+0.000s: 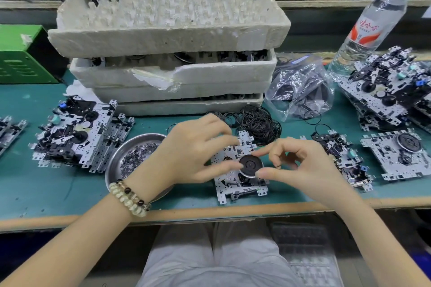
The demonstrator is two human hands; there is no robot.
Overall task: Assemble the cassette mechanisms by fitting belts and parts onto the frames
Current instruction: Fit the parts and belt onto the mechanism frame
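Two hands [196, 149] [300, 165] pinch round black flywheel [250, 165].

We find one item carrying print: the clear plastic water bottle [370, 23], standing tilted in view at the bench's far right corner, just behind a pile of metal frames. Its label [366, 30] is white with red and orange swooshes and bears red characters across the upper part, with a line of smaller print below. We cannot read the characters; they are blurred and too small to make out. We see no legible text, numbers or signs on the foam trays, the green box, the plastic bag or the frames.
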